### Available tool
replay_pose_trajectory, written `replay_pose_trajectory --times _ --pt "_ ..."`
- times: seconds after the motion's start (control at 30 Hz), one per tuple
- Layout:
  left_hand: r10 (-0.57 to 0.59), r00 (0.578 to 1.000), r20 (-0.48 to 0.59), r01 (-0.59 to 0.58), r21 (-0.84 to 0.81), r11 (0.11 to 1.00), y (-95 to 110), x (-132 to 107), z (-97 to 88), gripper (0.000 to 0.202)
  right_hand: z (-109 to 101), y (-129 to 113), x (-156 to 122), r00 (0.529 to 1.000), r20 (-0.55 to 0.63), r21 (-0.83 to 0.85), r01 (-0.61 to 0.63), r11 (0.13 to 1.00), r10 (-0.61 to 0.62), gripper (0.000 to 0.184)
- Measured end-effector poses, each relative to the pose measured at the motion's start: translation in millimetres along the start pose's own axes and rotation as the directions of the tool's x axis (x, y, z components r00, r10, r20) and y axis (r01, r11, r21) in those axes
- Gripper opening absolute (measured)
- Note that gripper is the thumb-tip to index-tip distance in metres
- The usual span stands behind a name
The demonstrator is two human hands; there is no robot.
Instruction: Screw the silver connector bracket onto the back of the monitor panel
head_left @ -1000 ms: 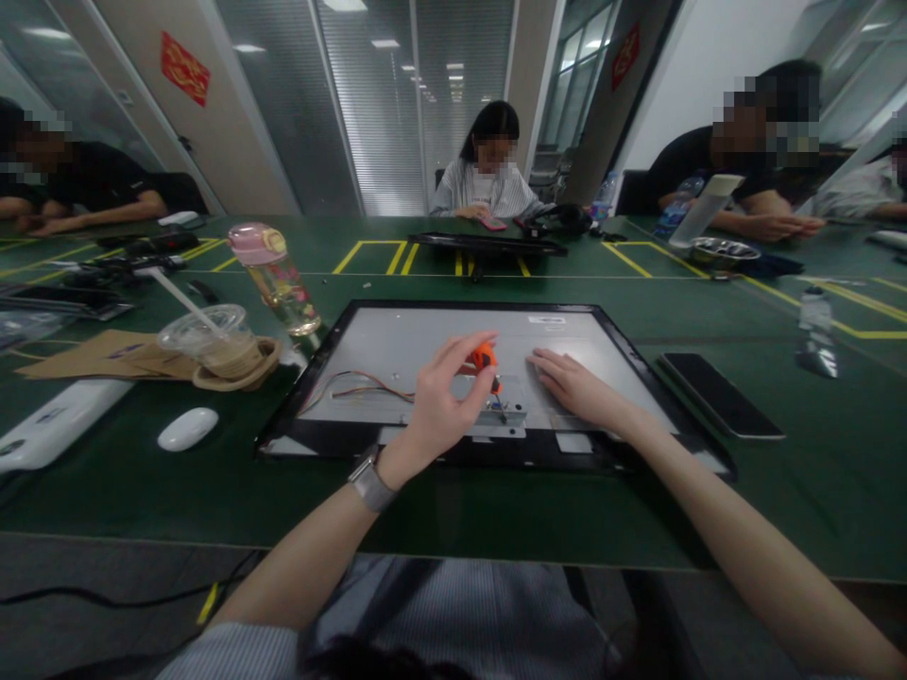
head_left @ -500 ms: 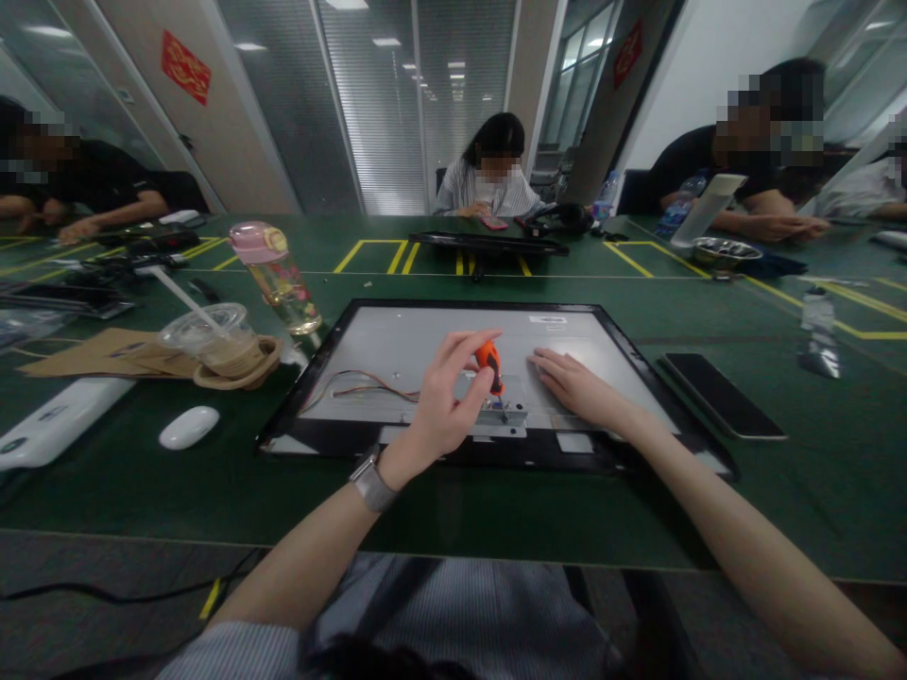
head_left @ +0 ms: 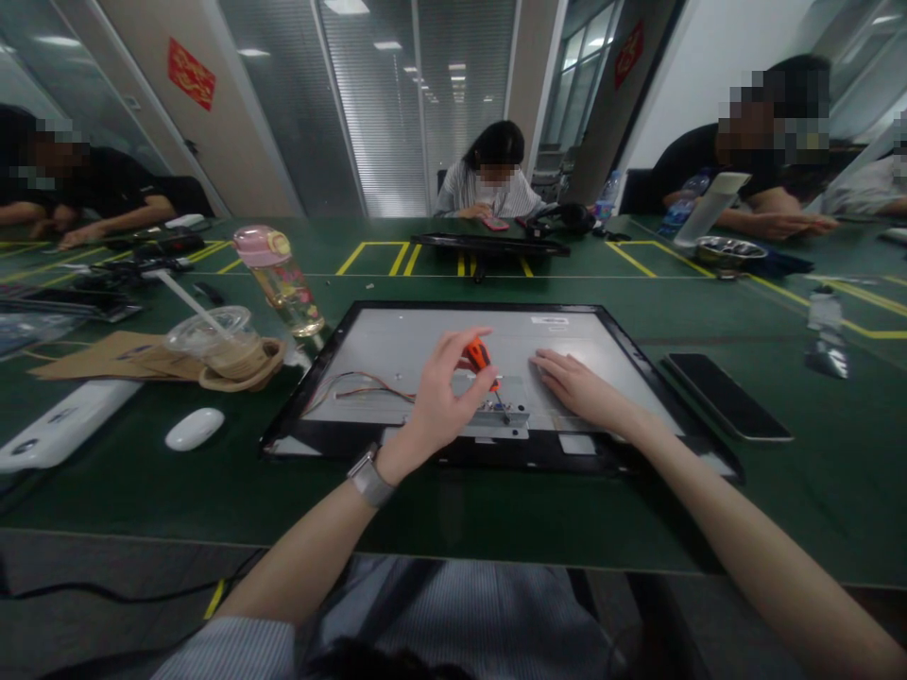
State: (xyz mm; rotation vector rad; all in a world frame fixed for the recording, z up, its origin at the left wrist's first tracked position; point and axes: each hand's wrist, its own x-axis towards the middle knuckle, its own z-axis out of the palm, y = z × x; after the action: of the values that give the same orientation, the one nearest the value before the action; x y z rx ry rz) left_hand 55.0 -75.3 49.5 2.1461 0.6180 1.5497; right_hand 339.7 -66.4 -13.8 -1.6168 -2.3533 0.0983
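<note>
My left hand (head_left: 448, 389) grips an orange and black screwdriver (head_left: 480, 356) between thumb and fingers. The shaft slants down to the right, and its tip is at a small metal bracket (head_left: 516, 418). This bracket is fixed near the front edge of a flat display panel (head_left: 468, 326) with a black frame and a grey metal back. My right hand (head_left: 573, 380) lies flat on the panel, right of the bracket, fingers stretched out and holding nothing. Thin coloured wires (head_left: 368, 382) run across the panel to the left of my left hand.
Left of the panel are a white mouse (head_left: 194, 429), a drink cup (head_left: 237, 351) in a carton holder, a pink-lidded bottle (head_left: 283, 283) and a white case (head_left: 67, 430). A dark phone (head_left: 727, 397) lies on the right. Co-workers sit around the green table (head_left: 397, 519).
The screwdriver's handle has tilted to the left in my left hand, showing more of the shaft. My right hand stays in place on the panel.
</note>
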Motion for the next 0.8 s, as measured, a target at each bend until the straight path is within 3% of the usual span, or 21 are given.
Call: replay_pose_trajectory --times 0.1,0.23,0.4,0.53,0.67,0.8 --pt "0.011 0.998 0.063 -0.012 0.007 1.0 -1.3 2.6 -7.3 0.037 0.2 -0.6 0.3 1.0 0.002 0.003 -0.003 1.0 0.003 0.048" --pt "0.118 0.984 0.136 -0.127 0.06 0.99 2.1 8.8 -13.1 0.036 3.3 3.0 -0.8 1.0 -0.011 -0.018 0.014 1.0 -0.014 0.049" --pt "0.258 0.96 0.106 -0.271 0.123 0.955 -3.3 7.1 -13.2 0.021 4.1 5.5 -1.0 1.0 -0.008 -0.03 0.029 0.999 -0.03 0.049" --pt "0.155 0.988 0.007 -0.155 0.117 0.981 -18.1 0.6 -15.7 0.023 1.7 3.4 -0.1 1.0 0.008 -0.027 0.011 1.0 -0.01 0.049" --pt "0.068 0.995 0.079 -0.067 -0.011 0.998 -25.8 1.8 -22.3 0.035 2.0 3.8 -0.2 1.0 -0.007 -0.022 0.018 1.0 -0.018 0.049" --pt "0.063 0.997 0.053 -0.065 0.045 0.997 -23.8 5.7 -25.9 0.027 4.1 5.7 -0.4 0.999 -0.028 -0.028 0.034 0.999 -0.035 0.048"
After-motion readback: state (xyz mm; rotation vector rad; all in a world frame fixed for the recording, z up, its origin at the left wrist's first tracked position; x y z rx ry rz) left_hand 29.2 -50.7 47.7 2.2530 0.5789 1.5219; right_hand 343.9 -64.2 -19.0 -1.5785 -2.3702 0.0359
